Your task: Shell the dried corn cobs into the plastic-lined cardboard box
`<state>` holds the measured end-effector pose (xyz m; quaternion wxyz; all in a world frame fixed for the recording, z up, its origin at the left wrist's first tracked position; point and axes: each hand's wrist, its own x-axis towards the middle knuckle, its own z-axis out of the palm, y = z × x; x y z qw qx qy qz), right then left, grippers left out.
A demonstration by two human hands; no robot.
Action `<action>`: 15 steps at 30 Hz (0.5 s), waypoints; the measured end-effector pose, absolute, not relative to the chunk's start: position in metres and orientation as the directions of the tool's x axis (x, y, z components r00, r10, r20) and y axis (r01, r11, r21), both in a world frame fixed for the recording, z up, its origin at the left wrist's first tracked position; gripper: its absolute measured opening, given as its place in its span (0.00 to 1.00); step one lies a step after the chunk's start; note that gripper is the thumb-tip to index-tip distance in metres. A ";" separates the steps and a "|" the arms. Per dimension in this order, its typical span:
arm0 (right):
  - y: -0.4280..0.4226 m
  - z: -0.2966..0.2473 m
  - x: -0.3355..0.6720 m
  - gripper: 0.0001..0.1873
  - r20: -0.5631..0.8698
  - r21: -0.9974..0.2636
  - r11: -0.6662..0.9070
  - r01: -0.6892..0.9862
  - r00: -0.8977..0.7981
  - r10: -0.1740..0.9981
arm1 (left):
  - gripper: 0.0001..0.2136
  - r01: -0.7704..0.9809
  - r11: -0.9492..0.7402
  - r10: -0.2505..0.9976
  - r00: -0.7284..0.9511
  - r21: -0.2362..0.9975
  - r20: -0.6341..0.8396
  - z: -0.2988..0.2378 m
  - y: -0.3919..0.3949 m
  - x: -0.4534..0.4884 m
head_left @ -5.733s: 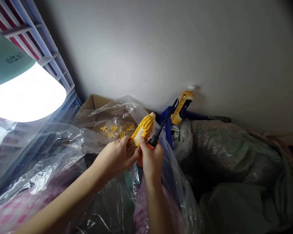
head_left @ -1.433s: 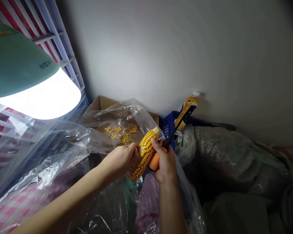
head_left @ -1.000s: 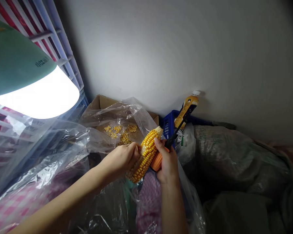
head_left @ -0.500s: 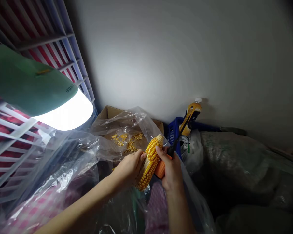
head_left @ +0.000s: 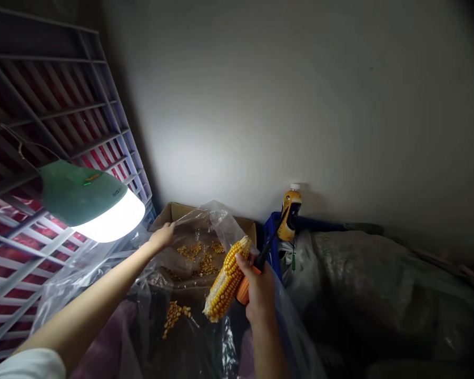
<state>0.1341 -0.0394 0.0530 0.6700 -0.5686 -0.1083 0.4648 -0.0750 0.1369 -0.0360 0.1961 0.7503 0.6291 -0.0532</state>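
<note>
Two items, a corn cob (head_left: 224, 280) and a screwdriver (head_left: 243, 292), share the pinching fingers (head_left: 240, 259) of the right hand (head_left: 259, 297), freeing the extended fingers (head_left: 169, 227) of the left hand (head_left: 160, 237) for the plastic sheet (head_left: 193, 226).

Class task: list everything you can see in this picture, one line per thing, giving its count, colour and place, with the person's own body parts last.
corn cob: one, yellow with a pale stripped strip, in the right hand
screwdriver: one, orange and black, in the right hand
loose corn kernels: many, yellow, in the box and on the plastic
cardboard box: one, brown, by the wall
clear plastic sheeting: one mass, over the box and foreground
bottle: one, yellow, white cap, by the wall
crate: one, blue, beside the box
white plastic bag: one, below the bottle
sacks: several, grey-green, at right
lamp: one, green, lit, at left
rack: one, white, at left
wall: one, pale grey, behind
sleeve: one, white, bottom left
left hand: one, open, on the plastic
right hand: one, gripping cob and screwdriver
</note>
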 end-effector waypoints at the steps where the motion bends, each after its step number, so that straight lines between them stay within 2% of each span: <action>1: -0.040 0.053 0.136 0.19 -0.387 -0.858 -0.078 -0.508 0.540 0.748 | 0.27 0.973 -0.099 0.941 0.161 0.211 -0.299 -0.042 0.148 -0.078; 3: -0.040 0.053 0.139 0.19 -0.390 -0.849 -0.068 -0.524 0.534 0.751 | 0.29 0.985 -0.014 0.956 0.064 0.174 -0.286 -0.052 0.163 -0.082; 5: -0.040 0.052 0.142 0.20 -0.383 -0.843 -0.046 -0.537 0.536 0.753 | 0.27 0.989 0.027 0.947 0.022 0.148 -0.321 -0.060 0.169 -0.084; 9: -0.038 0.051 0.147 0.20 -0.389 -0.830 -0.026 -0.557 0.546 0.742 | 0.13 0.986 0.069 0.943 -0.015 0.152 -0.332 -0.064 0.172 -0.086; 11: -0.038 0.051 0.150 0.20 -0.400 -0.819 -0.037 -0.573 0.523 0.753 | 0.11 0.981 0.079 0.959 -0.026 0.180 -0.281 -0.054 0.177 -0.085; 15: -0.039 0.054 0.150 0.17 -0.384 -0.815 -0.038 -0.578 0.490 0.783 | 0.15 0.961 0.077 0.993 -0.051 0.267 -0.102 -0.014 0.196 -0.082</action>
